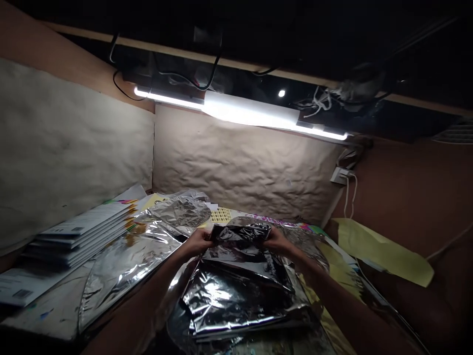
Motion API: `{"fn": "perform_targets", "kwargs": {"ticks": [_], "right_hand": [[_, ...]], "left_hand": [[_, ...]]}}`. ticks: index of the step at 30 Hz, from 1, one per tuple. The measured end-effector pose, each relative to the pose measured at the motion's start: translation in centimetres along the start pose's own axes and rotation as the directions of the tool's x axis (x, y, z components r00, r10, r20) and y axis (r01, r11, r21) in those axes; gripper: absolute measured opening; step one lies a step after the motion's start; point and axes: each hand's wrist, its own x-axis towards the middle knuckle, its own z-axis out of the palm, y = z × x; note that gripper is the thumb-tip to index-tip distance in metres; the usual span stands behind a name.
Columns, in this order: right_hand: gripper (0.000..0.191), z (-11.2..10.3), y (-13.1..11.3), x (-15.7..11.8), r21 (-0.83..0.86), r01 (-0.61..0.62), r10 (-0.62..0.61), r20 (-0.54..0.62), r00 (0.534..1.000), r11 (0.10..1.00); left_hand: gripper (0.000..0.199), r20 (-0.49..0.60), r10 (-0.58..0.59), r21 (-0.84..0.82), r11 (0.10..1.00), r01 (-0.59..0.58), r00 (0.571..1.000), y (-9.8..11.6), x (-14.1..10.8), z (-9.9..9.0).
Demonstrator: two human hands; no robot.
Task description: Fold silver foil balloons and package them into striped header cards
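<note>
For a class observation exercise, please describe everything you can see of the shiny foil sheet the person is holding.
The silver foil sheet is thin and metallic-looking, with a mirror-like surface showing bright glare and dark reflections. It is creased and folded over in loose layers, with straight folded edges towards the bottom. Its crumpled top edge is gathered up, gripped between the left hand and the right hand. The rest slopes down and rests on more crinkled foil.

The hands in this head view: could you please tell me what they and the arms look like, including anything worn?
The left hand and right hand are bare, without gloves. The left forearm and right forearm show no sleeves, and no watch or band can be seen, though dim light hides fine detail.
</note>
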Motion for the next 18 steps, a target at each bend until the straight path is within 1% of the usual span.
{"fn": "perform_targets", "kwargs": {"ticks": [1,3,4,5,7,8,9,10,11,12,13,14,15,16,17,18], "right_hand": [[0.041,-0.2,-0.2,-0.2,-0.031,0.01,-0.012,-0.042,0.999,0.999],[0.052,-0.6,-0.9,-0.7,-0.096,0.017,-0.032,-0.164,0.986,0.995],[0.059,-0.6,-1.4,-1.0,-0.133,0.014,-0.047,-0.247,0.968,0.991],[0.065,-0.6,-2.0,-1.4,-0.177,0.011,-0.071,-0.34,0.938,0.984],[0.071,0.1,-3.6,-2.4,-0.255,-0.002,-0.127,-0.491,0.862,0.967],[0.072,0.8,-4.5,-2.9,-0.259,-0.006,-0.135,-0.521,0.843,0.966],[0.072,1.7,-5.5,-3.4,-0.226,-0.001,-0.117,-0.511,0.851,0.974],[0.074,2.9,-6.5,-3.9,-0.147,0.006,-0.073,-0.457,0.886,0.989],[0.076,4.1,-7.5,-4.3,-0.026,0.008,-0.017,-0.358,0.933,1.0],[0.078,5.4,-8.4,-4.6,0.106,0.001,0.024,-0.237,0.971,0.994],[0.078,6.8,-9.2,-4.8,0.224,-0.009,0.035,-0.11,0.993,0.975],[0.075,8.0,-10.0,-5.1,0.308,-0.02,0.022,-0.001,1.0,0.951],[0.071,9.0,-10.7,-5.4,0.351,-0.029,0.004,0.072,0.997,0.936],[0.065,9.7,-11.4,-5.7,0.357,-0.036,-0.004,0.112,0.994,0.933],[0.059,10.2,-11.9,-6.2,0.338,-0.042,-0.002,0.129,0.992,0.94],[0.052,10.4,-12.3,-6.8,0.307,-0.044,0.005,0.129,0.992,0.951]], "left_hand": [[0.029,-0.008,0.004,0.013,1.0,-0.004,1.0,0.4,0.0,0.2],[0.023,-0.071,0.016,0.043,0.999,-0.013,0.997,1.2,0.0,0.1],[0.021,-0.123,0.02,0.058,0.998,-0.013,0.992,1.7,0.0,-0.2],[0.019,-0.187,0.022,0.071,0.997,-0.008,0.982,2.2,0.1,-0.7],[0.017,-0.341,0.017,0.081,0.997,0.012,0.94,3.2,-0.3,-1.9],[0.017,-0.419,0.013,0.075,0.997,0.02,0.908,3.7,-0.7,-2.4],[0.018,-0.492,0.009,0.062,0.998,0.025,0.871,4.1,-1.4,-2.6],[0.023,-0.551,0.004,0.041,0.999,0.023,0.835,4.5,-2.2,-2.4],[0.029,-0.595,-0.002,0.017,1.0,0.016,0.804,4.8,-3.3,-1.5],[0.035,-0.619,-0.01,-0.011,1.0,0.004,0.785,5.0,-4.6,0.0],[0.041,-0.615,-0.013,-0.044,0.999,-0.017,0.788,5.1,-6.0,2.0],[0.049,-0.597,-0.019,-0.076,0.997,-0.032,0.802,5.0,-7.4,4.3],[0.056,-0.536,0.0,-0.126,0.989,-0.08,0.844,4.8,-8.9,6.9],[0.06,-0.477,0.031,-0.283,0.941,-0.187,0.878,4.4,-10.4,9.3],[0.057,-0.423,0.011,-0.455,0.862,-0.223,0.906,3.9,-11.8,11.5],[0.053,-0.355,-0.036,-0.579,0.793,-0.19,0.934,3.5,-13.1,13.1]]}}
